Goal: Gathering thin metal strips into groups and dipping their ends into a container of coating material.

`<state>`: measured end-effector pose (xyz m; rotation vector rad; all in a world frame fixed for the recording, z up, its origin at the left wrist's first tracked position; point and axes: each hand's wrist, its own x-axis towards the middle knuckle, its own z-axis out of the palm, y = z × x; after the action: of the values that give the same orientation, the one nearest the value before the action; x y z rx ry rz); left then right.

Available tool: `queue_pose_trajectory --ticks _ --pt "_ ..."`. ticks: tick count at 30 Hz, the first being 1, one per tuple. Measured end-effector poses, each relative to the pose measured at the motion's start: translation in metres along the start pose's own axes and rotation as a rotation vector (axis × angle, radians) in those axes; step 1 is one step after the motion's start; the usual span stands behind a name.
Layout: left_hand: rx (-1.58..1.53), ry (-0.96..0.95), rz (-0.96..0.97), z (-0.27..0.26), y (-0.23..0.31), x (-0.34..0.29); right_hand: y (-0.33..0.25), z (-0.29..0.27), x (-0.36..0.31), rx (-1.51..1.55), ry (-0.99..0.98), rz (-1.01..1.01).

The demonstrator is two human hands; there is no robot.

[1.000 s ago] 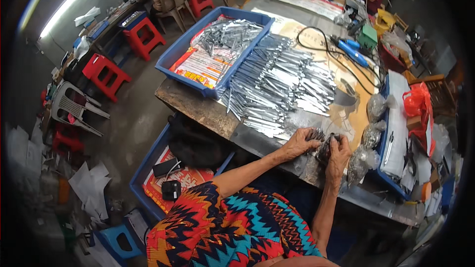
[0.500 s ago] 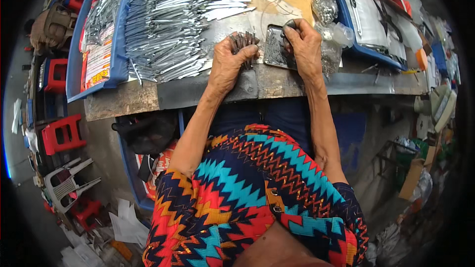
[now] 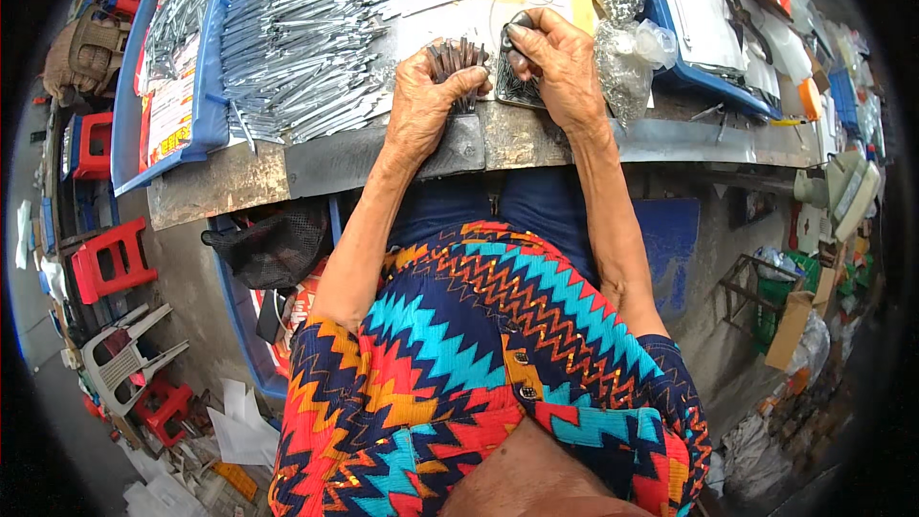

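My left hand (image 3: 419,105) is closed around a bunch of slim metal pieces (image 3: 459,59), their ends standing up between thumb and fingers. Beside it on the right, my right hand (image 3: 567,65) has thumb and forefinger pressed together; whatever lies in that pinch is too small to make out. Its fingertips look dark. Below those fingers sits a small shallow tray (image 3: 512,96) of tiny metal pins, mostly covered by the hand. To the left of my hands spreads a wide heap of long silver metal strips (image 3: 306,38) in rows.
A blue bin (image 3: 215,86) with more strips stands at the table's left. Clear bags of small metal parts (image 3: 627,67) lie right of my hands, before another blue bin (image 3: 684,62) holding white sheets and tools. Red stools (image 3: 113,258) stand on the floor at left.
The whole view has shifted slightly, so the table sits further left and up. My right hand has come closer to my left, now covering more of the tray. The left keeps its bunch.
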<state>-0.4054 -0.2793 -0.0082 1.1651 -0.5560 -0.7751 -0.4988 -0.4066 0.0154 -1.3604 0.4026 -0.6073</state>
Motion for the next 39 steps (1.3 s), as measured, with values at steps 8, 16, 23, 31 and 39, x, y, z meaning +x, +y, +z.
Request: queue_pose_trajectory --ticks 8,16,23,31,39 --pt "0.060 -0.035 0.035 -0.002 -0.002 0.000 -0.009 0.013 0.007 0.006 -0.048 -0.057" --pt "-0.015 -0.049 0.028 0.000 -0.004 0.002 -0.009 0.015 0.010 -0.197 -0.074 -0.182" --pt "0.031 -0.053 0.029 0.000 -0.002 0.002 -0.006 0.013 0.010 -0.181 -0.098 -0.168" --pt "-0.004 -0.044 0.023 0.001 -0.003 0.001 -0.007 0.014 0.010 -0.207 -0.106 -0.143" --pt "0.070 -0.070 0.013 -0.001 -0.005 0.002 -0.020 0.007 0.018 -0.597 -0.190 -0.332"
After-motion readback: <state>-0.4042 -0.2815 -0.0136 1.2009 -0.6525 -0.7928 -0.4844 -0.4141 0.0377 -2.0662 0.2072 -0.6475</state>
